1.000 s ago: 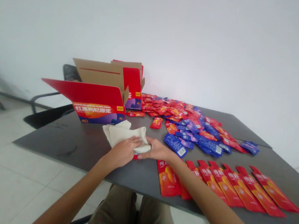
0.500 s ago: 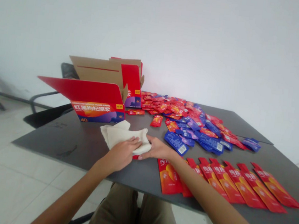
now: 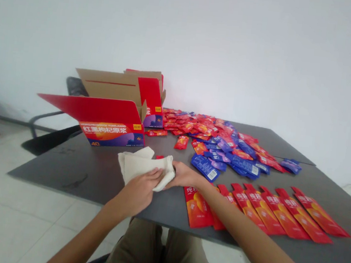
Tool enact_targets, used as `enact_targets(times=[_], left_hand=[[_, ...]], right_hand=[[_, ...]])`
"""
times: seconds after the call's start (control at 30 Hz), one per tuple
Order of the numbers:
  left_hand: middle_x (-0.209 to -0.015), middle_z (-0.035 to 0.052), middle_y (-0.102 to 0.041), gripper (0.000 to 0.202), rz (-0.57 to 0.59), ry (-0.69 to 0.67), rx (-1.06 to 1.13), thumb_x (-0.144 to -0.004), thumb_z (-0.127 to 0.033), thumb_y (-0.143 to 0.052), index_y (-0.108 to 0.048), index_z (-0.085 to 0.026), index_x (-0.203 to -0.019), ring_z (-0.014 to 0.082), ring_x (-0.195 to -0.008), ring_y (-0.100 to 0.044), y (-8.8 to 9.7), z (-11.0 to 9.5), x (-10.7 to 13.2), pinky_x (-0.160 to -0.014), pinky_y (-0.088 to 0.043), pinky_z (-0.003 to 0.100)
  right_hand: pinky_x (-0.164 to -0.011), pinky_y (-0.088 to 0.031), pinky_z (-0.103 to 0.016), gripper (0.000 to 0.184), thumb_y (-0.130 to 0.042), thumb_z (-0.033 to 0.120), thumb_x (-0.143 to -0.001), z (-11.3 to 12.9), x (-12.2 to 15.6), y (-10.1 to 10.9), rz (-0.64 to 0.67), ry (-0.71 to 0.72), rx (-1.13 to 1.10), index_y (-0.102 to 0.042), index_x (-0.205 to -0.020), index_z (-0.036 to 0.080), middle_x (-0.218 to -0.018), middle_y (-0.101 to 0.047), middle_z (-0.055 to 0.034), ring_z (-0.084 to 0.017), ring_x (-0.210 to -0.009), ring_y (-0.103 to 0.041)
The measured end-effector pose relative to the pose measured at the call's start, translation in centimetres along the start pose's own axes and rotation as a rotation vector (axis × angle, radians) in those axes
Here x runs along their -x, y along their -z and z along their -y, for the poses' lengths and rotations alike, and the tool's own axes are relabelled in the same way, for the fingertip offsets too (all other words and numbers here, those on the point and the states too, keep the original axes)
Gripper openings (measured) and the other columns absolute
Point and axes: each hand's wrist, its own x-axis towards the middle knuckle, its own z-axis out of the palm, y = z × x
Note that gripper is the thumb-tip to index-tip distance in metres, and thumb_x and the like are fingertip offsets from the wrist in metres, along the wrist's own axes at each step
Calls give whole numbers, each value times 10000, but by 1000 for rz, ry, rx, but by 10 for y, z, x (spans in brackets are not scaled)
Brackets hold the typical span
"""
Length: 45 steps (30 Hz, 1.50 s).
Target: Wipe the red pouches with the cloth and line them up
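A folded cream cloth (image 3: 143,168) lies on the dark grey table (image 3: 62,165), and both my hands grip it. My left hand (image 3: 139,194) presses on its near side, fingers over the fold. My right hand (image 3: 185,176) pinches its right end. A small red sachet corner (image 3: 159,157) shows just behind the cloth. To the right of my right forearm, a row of red sachets (image 3: 279,213) lies side by side, their upper ends pointing away from me. Beyond the cloth spreads a heap of red sachets (image 3: 191,125) and blue sachets (image 3: 241,163).
An open cardboard carton (image 3: 110,120) with red printed flaps stands at the table's far left, close to the cloth. A dark chair (image 3: 76,87) stands behind it. My khaki-clad legs (image 3: 156,251) sit below the table's near edge, with a tiled floor at left.
The cloth has shifted toward me under both hands, and a red corner now shows behind it. The whole view has tilted slightly, moving the table higher in the frame.
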Motion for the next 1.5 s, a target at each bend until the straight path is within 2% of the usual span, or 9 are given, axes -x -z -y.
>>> enact_targets(times=[0.07, 0.23, 0.3, 0.5, 0.73, 0.97, 1.2, 1.4, 1.5], left_hand=[[-1483, 67, -421, 698, -12, 12, 9, -732, 22, -353, -455, -151, -1400, 144, -1400, -325, -1, 0, 1, -1179, -224, 327], [-1441, 115, -469, 623, 4, 188, -20, -751, -7, -390, -522, -125, -1348, 207, -1356, -410, 2, 23, -28, -1127, -330, 366], [-1438, 123, -469, 619, 9, 172, -23, -747, -4, -388, -529, -112, -1340, 209, -1353, -416, 3, 23, -28, -1126, -332, 366], [-1483, 68, -417, 702, -28, 18, 36, -734, 26, -342, -451, -152, -1405, 144, -1394, -338, -3, -1, 9, -1175, -249, 342], [-1417, 131, -497, 595, -3, 212, -27, -750, -19, -394, -551, -112, -1317, 223, -1342, -432, 2, 22, -25, -1120, -338, 381], [-1473, 57, -438, 699, -22, 49, 20, -728, 24, -346, -474, -161, -1389, 142, -1392, -340, -4, -1, 7, -1173, -244, 330], [-1436, 112, -478, 602, -11, 189, -31, -755, -17, -397, -535, -116, -1333, 217, -1353, -416, 1, 18, -28, -1124, -337, 376], [-1459, 32, -460, 734, -38, 43, 23, -713, 27, -363, -452, -197, -1406, 142, -1391, -343, -6, 0, 2, -1173, -256, 346], [-1453, 60, -466, 683, -23, 136, -9, -734, 0, -377, -476, -169, -1389, 162, -1376, -376, -3, 7, -5, -1155, -286, 347]], right_hand=[[-812, -507, -324, 774, -897, 309, -467, 1, 0, 0, -3, 10, -2, -612, -1170, 155, -972, -709, -19, -212, -869, -638], [-877, -484, -315, 789, -858, 351, -558, 7, 1, 1, 4, 51, -39, -556, -1268, 185, -1091, -681, -16, -207, -982, -614], [-874, -488, -317, 783, -856, 353, -562, 8, 2, 1, 9, 44, -38, -556, -1266, 185, -1088, -682, -19, -211, -985, -617], [-861, -494, -334, 748, -891, 318, -475, 2, 1, 1, 0, 32, 27, -613, -1153, 169, -1020, -698, -17, -226, -932, -633], [-895, -474, -320, 804, -854, 362, -567, 10, 2, 1, 17, 29, -53, -539, -1286, 185, -1080, -682, -11, -200, -956, -619], [-831, -501, -318, 704, -884, 325, -490, 4, 1, 1, 7, 17, 44, -624, -1126, 168, -984, -698, -8, -221, -913, -631], [-885, -483, -322, 765, -852, 338, -562, 9, 3, 1, 8, 28, -74, -565, -1254, 183, -1090, -686, -17, -205, -959, -626], [-824, -505, -307, 705, -881, 320, -498, 2, 2, -1, 10, 40, -32, -627, -1141, 182, -996, -712, -5, -210, -899, -644], [-822, -501, -302, 721, -870, 336, -527, 3, 2, 0, 3, 32, 10, -602, -1179, 184, -1009, -705, -2, -206, -906, -639]])
